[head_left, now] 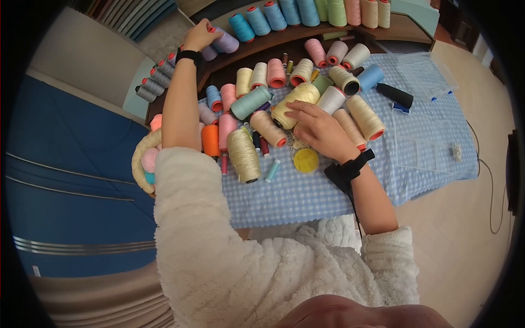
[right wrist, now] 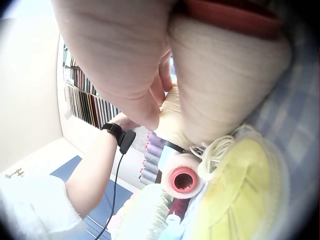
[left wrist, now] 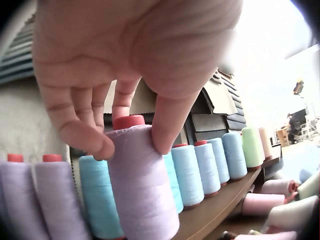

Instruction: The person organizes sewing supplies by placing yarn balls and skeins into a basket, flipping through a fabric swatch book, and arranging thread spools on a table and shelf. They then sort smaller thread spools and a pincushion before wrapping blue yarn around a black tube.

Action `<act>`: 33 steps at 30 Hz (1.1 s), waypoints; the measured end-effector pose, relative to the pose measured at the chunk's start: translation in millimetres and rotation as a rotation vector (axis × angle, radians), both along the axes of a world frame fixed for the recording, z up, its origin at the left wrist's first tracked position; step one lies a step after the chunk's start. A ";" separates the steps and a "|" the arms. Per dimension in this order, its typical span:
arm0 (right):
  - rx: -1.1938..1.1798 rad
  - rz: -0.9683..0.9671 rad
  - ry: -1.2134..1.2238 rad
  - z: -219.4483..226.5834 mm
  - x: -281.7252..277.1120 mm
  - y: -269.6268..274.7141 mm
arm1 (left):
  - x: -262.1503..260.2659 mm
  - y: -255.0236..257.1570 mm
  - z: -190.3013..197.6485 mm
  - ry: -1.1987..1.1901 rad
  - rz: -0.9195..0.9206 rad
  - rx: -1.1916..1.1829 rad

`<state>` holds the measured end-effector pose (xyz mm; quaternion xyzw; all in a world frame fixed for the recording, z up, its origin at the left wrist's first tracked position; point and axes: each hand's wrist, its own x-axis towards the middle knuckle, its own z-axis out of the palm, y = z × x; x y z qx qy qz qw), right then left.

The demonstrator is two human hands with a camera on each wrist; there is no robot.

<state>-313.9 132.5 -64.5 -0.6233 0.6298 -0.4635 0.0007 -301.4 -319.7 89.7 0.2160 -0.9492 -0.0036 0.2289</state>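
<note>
In the left wrist view, my left hand [left wrist: 135, 65] holds a lavender cone of thread [left wrist: 140, 180] from above, thumb and fingers around its red top. The head view has that left hand [head_left: 198, 37] at the back left, over the curved shelf. My right hand [head_left: 322, 128] rests on a pale yellow spool of thread [head_left: 303, 98] lying on its side amid the cones, its fingers spread across the winding. A yellow round container [head_left: 306, 160] and loose cream strands [right wrist: 220, 152] lie by that hand. A cream cone [right wrist: 225, 75] stands close to it in the right wrist view.
Several blue cones [head_left: 257, 21] and a green cone [head_left: 337, 12] line the dark shelf [head_left: 394, 28]; grey cones [head_left: 153, 85] stand at the left. Many cones lie on the checked cloth [head_left: 284, 197]. Clear plastic boxes [head_left: 424, 145] are at the right, beside a black cone [head_left: 395, 95].
</note>
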 end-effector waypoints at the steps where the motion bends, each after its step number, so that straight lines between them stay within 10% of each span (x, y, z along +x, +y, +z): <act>1: 0.003 -0.002 0.002 0.0 -0.2 0.1 | -9.9 2.7 -1.3 0.025 0.017 -0.034; 15: -0.013 -0.003 0.002 -1.4 -1.3 -1.1 | -66.8 7.6 -16.6 0.046 0.213 0.231; 25: -0.003 -0.003 0.012 0.8 -0.5 0.4 | -34.1 -7.6 -28.4 0.076 0.018 0.425; 33: 0.000 -0.006 0.000 0.8 0.4 0.2 | 7.1 -36.8 -22.6 -0.014 0.196 0.148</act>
